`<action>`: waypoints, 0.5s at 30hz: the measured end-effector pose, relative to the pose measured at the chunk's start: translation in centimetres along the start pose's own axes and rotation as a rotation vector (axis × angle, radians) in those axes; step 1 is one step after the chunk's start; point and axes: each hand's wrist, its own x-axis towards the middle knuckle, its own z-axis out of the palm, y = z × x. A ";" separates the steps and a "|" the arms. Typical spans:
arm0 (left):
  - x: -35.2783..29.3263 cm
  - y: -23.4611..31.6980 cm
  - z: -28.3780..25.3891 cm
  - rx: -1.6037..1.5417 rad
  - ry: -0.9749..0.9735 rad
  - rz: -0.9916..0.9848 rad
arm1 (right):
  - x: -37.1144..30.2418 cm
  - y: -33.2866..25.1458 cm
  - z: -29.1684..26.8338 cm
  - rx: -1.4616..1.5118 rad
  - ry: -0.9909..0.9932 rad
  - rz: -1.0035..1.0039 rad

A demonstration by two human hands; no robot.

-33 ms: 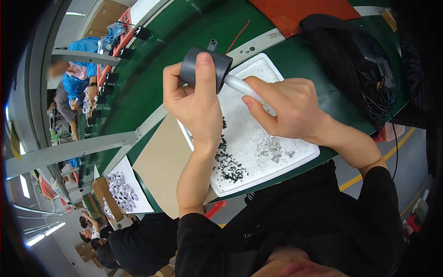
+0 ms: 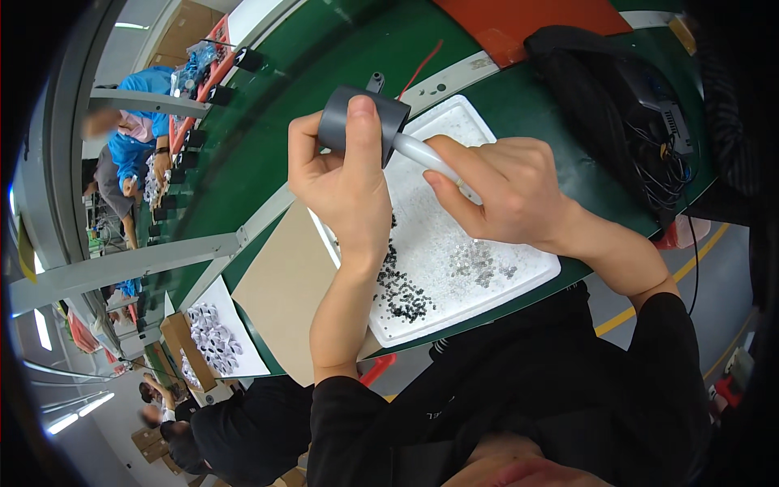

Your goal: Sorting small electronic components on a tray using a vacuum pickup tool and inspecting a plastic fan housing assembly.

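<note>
left hand (image 2: 347, 183), holding grey cylinder (image 2: 393, 119), shifted slightly.

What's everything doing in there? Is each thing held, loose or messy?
Left hand: closed around the grey cylinder
Right hand: gripping the white tool
Grey cylinder: held, tilted
White tool: held, slanting
White tray: uncovered, bits inside
Black bits: loose, scattered
Clear bits: loose, spread out
Black cables: bunched up, messy

- Top (image 2: 527, 390) was black, with small pale lettering (image 2: 430, 415) on its front.
- Left sleeve (image 2: 345, 418) and right sleeve (image 2: 669, 337) were black, loose and roughly elbow-length.
- Left hand (image 2: 345, 191), right hand (image 2: 515, 191) and forearms (image 2: 347, 316) were bare.
</note>
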 end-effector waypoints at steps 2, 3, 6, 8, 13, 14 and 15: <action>-0.2 0.0 0.1 -0.004 0.006 -0.001 | 0.1 0.0 -0.4 -0.103 -0.041 -0.039; -0.3 -0.2 0.2 -0.003 0.012 -0.005 | 0.1 0.1 -0.4 -0.117 -0.040 -0.039; -0.5 -0.7 0.5 -0.011 0.010 -0.013 | 0.1 -0.1 -0.5 0.044 -0.075 0.100; -0.5 -0.4 0.4 0.021 0.020 -0.010 | 0.2 -0.4 -0.3 0.161 -0.046 0.161; -0.8 0.3 0.4 -0.051 0.019 -0.011 | 0.5 -1.4 1.0 0.580 0.058 0.363; -0.8 0.6 0.3 -0.025 0.019 -0.001 | 0.7 -1.8 1.1 0.668 0.085 0.401; -0.8 1.0 0.3 0.000 0.023 0.015 | 1.0 -2.1 0.7 0.645 0.074 0.380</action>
